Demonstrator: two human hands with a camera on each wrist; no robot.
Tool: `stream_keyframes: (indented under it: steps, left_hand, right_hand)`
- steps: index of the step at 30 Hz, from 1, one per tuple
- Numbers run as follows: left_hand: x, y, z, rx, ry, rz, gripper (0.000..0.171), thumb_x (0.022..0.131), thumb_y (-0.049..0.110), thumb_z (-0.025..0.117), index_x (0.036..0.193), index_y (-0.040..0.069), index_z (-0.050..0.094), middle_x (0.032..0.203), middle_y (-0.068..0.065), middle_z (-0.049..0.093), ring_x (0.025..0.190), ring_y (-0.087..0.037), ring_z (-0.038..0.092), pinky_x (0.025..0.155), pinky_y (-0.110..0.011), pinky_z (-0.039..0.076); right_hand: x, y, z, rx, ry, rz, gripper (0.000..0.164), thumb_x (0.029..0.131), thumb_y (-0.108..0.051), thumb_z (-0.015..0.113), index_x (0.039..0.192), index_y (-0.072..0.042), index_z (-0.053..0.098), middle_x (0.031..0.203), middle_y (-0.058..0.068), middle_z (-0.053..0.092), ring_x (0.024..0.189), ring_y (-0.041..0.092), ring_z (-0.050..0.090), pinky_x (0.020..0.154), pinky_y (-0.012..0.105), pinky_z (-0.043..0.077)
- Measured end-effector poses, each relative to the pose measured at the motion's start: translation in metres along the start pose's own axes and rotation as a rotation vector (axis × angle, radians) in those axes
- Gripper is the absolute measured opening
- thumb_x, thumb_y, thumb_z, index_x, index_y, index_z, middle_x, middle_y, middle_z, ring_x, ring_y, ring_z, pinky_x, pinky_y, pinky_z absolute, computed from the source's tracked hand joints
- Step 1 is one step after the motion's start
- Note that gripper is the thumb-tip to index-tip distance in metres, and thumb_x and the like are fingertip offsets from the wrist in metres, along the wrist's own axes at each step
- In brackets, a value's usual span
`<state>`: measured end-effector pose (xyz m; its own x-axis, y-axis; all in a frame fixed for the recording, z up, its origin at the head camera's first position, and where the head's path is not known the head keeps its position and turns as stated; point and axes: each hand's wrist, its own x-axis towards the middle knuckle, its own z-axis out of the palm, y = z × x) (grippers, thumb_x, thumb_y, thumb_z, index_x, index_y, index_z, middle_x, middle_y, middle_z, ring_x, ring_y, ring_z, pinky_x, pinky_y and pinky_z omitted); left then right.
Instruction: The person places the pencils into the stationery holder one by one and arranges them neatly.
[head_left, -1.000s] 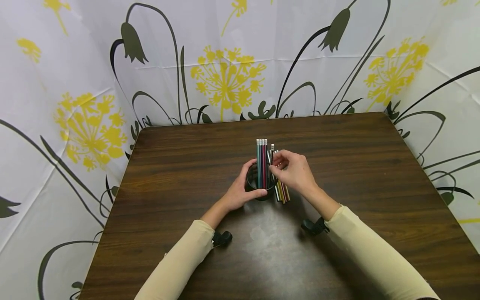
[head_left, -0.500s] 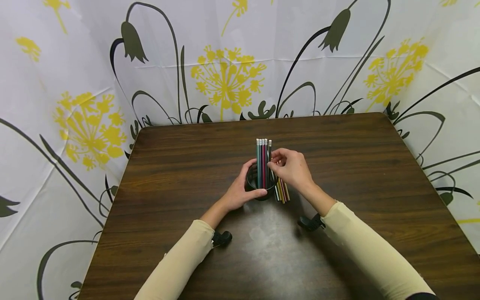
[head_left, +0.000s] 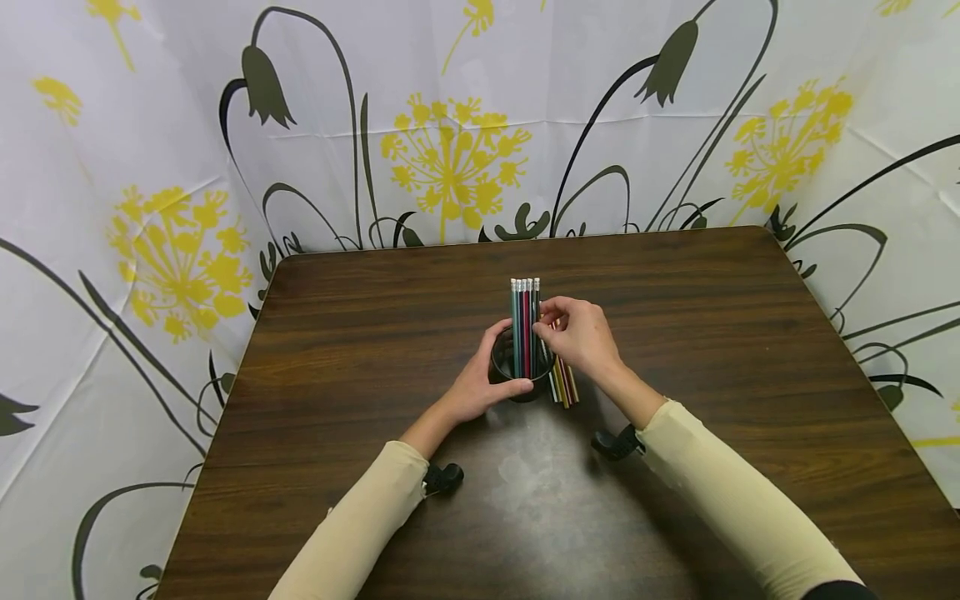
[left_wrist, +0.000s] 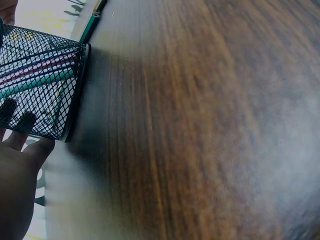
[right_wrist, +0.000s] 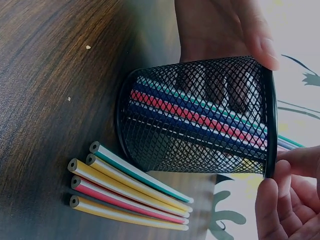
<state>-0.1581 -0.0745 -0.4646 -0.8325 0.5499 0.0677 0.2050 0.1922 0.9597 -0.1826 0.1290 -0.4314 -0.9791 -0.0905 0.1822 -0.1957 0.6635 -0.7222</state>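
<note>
A black mesh pencil cup (head_left: 527,395) stands on the table, and my left hand (head_left: 471,388) grips it from the left, thumb along the near rim and fingers around the far side. Inside the cup, several pencils (head_left: 522,325) in teal, red and dark colours stand in a row with their white eraser ends up. My right hand (head_left: 588,340) is at the cup's right rim and pinches a black pencil (head_left: 537,302), whose lower part is within the cup. In the right wrist view the right fingertips (right_wrist: 267,192) lie close at the rim (right_wrist: 270,120).
Several loose pencils (right_wrist: 130,187), yellow, red and green, lie side by side on the wooden table (head_left: 360,333) just right of the cup. A floral curtain (head_left: 322,150) hangs behind the table's far edge. Small pale crumbs (right_wrist: 88,47) show on the tabletop.
The black pencil in my right hand has moved left and settled beside the other pencils in the cup. The right hand shifted slightly left with it; the left hand kept its grip.
</note>
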Motion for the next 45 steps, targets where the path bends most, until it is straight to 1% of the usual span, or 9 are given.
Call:
stream_keyframes:
  steps: [6, 13, 18, 24, 30, 32, 36, 41, 45]
  left_hand:
    - [0.000, 0.000, 0.000, 0.005, -0.004, -0.013, 0.086, 0.089, 0.014, 0.073, 0.154, 0.014, 0.016, 0.146, -0.019, 0.038, 0.129, -0.033, 0.042, 0.108, -0.056, 0.030]
    - [0.000, -0.001, 0.000, -0.005, 0.000, -0.006, 0.086, 0.088, 0.007, 0.071, 0.154, 0.014, 0.016, 0.147, -0.018, 0.038, 0.129, -0.033, 0.042, 0.108, -0.057, 0.029]
    - [0.000, -0.001, -0.001, 0.003, 0.001, -0.015, 0.087, 0.088, 0.007, 0.071, 0.155, 0.015, 0.016, 0.147, -0.018, 0.037, 0.129, -0.033, 0.042, 0.108, -0.058, 0.029]
    - [0.000, -0.001, -0.001, -0.005, -0.001, -0.003, 0.088, 0.088, 0.009, 0.072, 0.155, 0.013, 0.015, 0.146, -0.019, 0.038, 0.129, -0.034, 0.043, 0.108, -0.057, 0.029]
    - [-0.001, 0.001, -0.001, -0.012, 0.002, 0.007, 0.088, 0.088, 0.011, 0.073, 0.155, 0.013, 0.015, 0.147, -0.019, 0.037, 0.130, -0.034, 0.040, 0.108, -0.058, 0.029]
    - [-0.001, 0.001, -0.001, -0.007, 0.005, 0.007, 0.088, 0.088, 0.011, 0.073, 0.155, 0.013, 0.015, 0.147, -0.019, 0.037, 0.131, -0.033, 0.040, 0.108, -0.058, 0.029]
    - [0.000, 0.000, -0.001, 0.003, 0.011, 0.004, 0.089, 0.087, 0.012, 0.074, 0.155, 0.014, 0.016, 0.147, -0.017, 0.038, 0.131, -0.031, 0.040, 0.109, -0.056, 0.029]
    - [0.000, 0.000, -0.001, 0.008, 0.013, -0.004, 0.089, 0.087, 0.014, 0.075, 0.155, 0.015, 0.017, 0.148, -0.016, 0.037, 0.131, -0.030, 0.040, 0.109, -0.055, 0.028]
    - [0.005, -0.021, 0.001, 0.017, 0.024, 0.001, 0.091, 0.087, 0.017, 0.076, 0.155, 0.022, 0.016, 0.149, -0.013, 0.037, 0.131, -0.028, 0.041, 0.109, -0.054, 0.029]
  right_hand:
    - [0.002, 0.001, 0.000, -0.015, -0.021, 0.007, 0.024, 0.086, -0.016, 0.076, 0.106, -0.005, 0.071, 0.086, 0.003, 0.070, 0.070, 0.017, 0.059, 0.061, 0.033, 0.047]
    - [0.003, -0.001, -0.002, -0.013, -0.045, 0.009, 0.023, 0.087, -0.017, 0.075, 0.106, -0.004, 0.072, 0.087, 0.003, 0.070, 0.072, 0.018, 0.060, 0.061, 0.033, 0.047]
    - [0.005, -0.001, -0.005, 0.010, -0.080, 0.012, 0.025, 0.087, -0.018, 0.075, 0.107, -0.004, 0.072, 0.088, 0.004, 0.070, 0.073, 0.018, 0.061, 0.061, 0.031, 0.047]
    - [0.008, 0.002, -0.013, 0.143, -0.134, 0.053, 0.025, 0.089, -0.016, 0.073, 0.110, -0.002, 0.071, 0.089, 0.007, 0.070, 0.066, 0.022, 0.067, 0.057, 0.030, 0.052]
    - [0.015, 0.015, -0.023, 0.254, -0.121, 0.115, 0.021, 0.092, -0.015, 0.070, 0.106, 0.000, 0.071, 0.090, 0.017, 0.070, 0.067, 0.034, 0.067, 0.059, 0.045, 0.056]
    - [0.017, 0.021, -0.024, 0.266, -0.121, 0.150, 0.020, 0.092, -0.015, 0.069, 0.106, 0.000, 0.071, 0.093, 0.021, 0.069, 0.069, 0.038, 0.067, 0.060, 0.047, 0.056]
    - [0.020, 0.037, -0.025, 0.249, -0.125, 0.221, 0.020, 0.093, -0.015, 0.068, 0.106, 0.000, 0.070, 0.096, 0.024, 0.068, 0.074, 0.043, 0.067, 0.059, 0.040, 0.057]
    - [0.021, 0.059, -0.019, 0.148, -0.171, 0.265, 0.022, 0.094, -0.018, 0.066, 0.107, -0.001, 0.070, 0.092, 0.019, 0.070, 0.068, 0.034, 0.068, 0.056, 0.031, 0.054]
    - [0.023, 0.077, -0.011, 0.094, -0.228, 0.286, 0.024, 0.094, -0.022, 0.067, 0.106, -0.002, 0.071, 0.090, 0.013, 0.071, 0.066, 0.021, 0.067, 0.056, 0.029, 0.054]
